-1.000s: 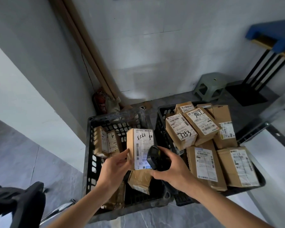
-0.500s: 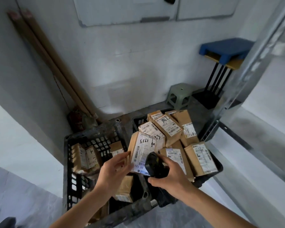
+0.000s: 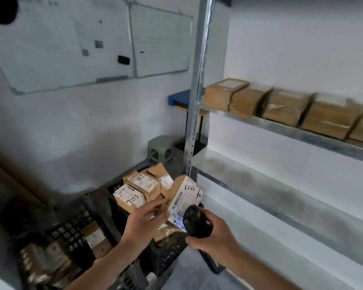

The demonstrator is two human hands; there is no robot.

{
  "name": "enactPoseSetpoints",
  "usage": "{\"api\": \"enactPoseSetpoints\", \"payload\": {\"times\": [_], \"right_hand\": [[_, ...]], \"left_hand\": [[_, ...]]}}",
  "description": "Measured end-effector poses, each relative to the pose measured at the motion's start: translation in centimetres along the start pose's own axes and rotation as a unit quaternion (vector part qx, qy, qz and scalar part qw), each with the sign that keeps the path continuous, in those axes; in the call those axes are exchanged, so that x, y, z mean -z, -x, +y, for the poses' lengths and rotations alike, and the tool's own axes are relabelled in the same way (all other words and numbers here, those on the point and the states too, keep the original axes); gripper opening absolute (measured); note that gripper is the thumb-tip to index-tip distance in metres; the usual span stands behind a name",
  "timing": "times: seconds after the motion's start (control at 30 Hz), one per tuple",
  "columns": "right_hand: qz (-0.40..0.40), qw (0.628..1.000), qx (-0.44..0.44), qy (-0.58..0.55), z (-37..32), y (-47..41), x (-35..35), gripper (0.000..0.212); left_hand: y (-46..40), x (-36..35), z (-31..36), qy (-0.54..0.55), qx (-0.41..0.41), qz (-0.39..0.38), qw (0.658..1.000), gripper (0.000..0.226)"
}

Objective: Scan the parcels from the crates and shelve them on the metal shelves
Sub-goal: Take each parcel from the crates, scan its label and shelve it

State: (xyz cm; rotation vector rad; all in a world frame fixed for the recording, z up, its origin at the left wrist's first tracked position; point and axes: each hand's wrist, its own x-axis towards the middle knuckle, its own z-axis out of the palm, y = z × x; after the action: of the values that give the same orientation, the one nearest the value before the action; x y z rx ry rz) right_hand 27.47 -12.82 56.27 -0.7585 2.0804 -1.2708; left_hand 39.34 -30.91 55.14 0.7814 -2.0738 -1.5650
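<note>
We see two whiteboards on the far wall, and to the right a metal shelf unit with a galvanised upright post. Its upper shelf carries a row of brown parcels set side by side, somewhat blurred; the lower shelf runs below it towards us.

On the floor stand two black crates. The left crate holds a few small parcels lying low inside it. The right crate, just beside it, is heaped with labelled cardboard parcels, one marked 3753 in handwriting, another marked 786 behind it. Beyond the crates we make out a small green stool and a blue-topped desk partly hidden by the post.

Our left hand grips a parcel by its lower left edge, fingers curled round it, holding it tilted above the right crate, just left of the lower shelf's front corner. Its white label faces us, with handwritten digits at the top and a barcode down the side.

Our right hand is wrapped round a black handheld scanner, its head right at the lower end of the parcel's label
</note>
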Motion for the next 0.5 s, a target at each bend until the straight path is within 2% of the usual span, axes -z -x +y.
{"api": "enactPoseSetpoints", "payload": {"times": [0.17,0.27,0.5], "right_hand": [[0.073,0.996,-0.010,0.048,-0.9,6.6,8.6,0.065],[0.107,0.990,-0.016,0.096,-1.2,10.8,14.2,0.078],[0.166,0.957,-0.056,0.233,-1.5,22.6,27.6,0.068]], "left_hand": [[1.8,-6.6,7.1,-0.007,-0.048,-0.067,0.997,0.026],[2.8,-11.3,11.4,-0.015,-0.074,-0.105,0.992,0.021],[7.3,-22.3,20.8,-0.042,-0.151,-0.164,0.974,0.018]]}}
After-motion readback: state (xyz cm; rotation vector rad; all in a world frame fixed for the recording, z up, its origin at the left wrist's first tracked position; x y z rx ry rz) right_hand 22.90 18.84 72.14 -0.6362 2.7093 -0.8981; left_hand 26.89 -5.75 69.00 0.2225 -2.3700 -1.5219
